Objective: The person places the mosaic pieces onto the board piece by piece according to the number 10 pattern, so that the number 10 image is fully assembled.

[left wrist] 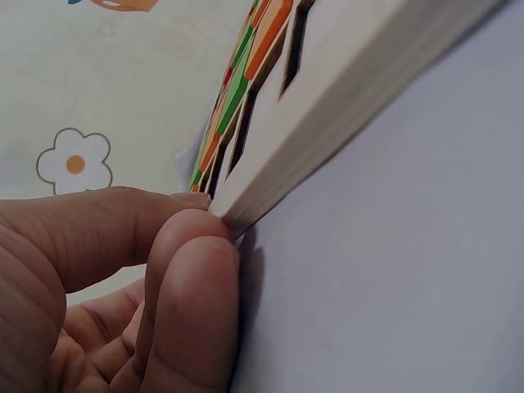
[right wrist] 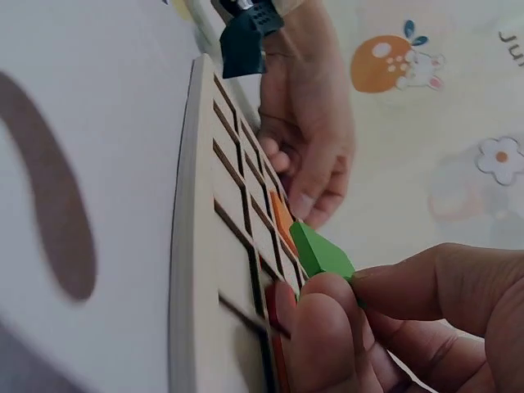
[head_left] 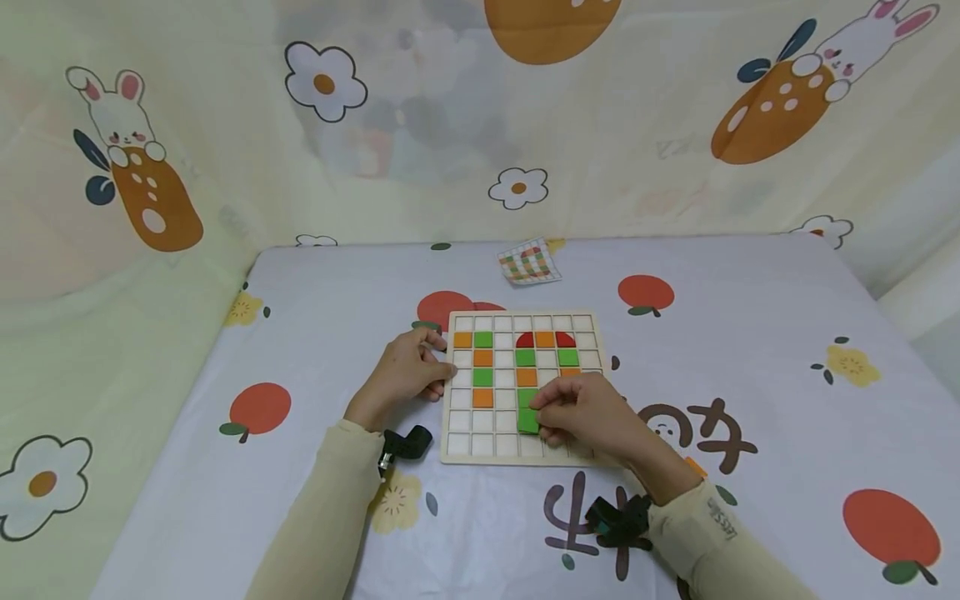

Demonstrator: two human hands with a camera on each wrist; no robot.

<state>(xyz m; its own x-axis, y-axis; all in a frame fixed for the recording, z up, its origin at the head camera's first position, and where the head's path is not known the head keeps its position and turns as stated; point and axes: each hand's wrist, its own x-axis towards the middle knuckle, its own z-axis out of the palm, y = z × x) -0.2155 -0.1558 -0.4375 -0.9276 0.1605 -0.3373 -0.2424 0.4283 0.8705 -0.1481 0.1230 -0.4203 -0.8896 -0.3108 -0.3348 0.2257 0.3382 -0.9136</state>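
Note:
A wooden grid board [head_left: 465, 447] lies on the table, with orange, green and red tiles in some of its cells. My left hand [head_left: 405, 371] holds the board's left edge. In the left wrist view, the fingertips [left wrist: 196, 270] sit right at the wooden rim. Between thumb and fingertips my right hand [head_left: 592, 414] pinches a green square tile [right wrist: 319, 252], tilted over the lower middle of the grid. Just above it in the same column is another green tile [head_left: 527, 397]. A red piece [right wrist: 282, 307] shows under the right hand, which covers the board's lower right cells.
Behind the board lies a small printed card [head_left: 529, 262] with a coloured grid pattern. An orange piece [head_left: 696, 467] peeks out beside the right wrist. The patterned tablecloth [head_left: 337, 308] meets a hanging printed curtain [head_left: 420, 200] at the back.

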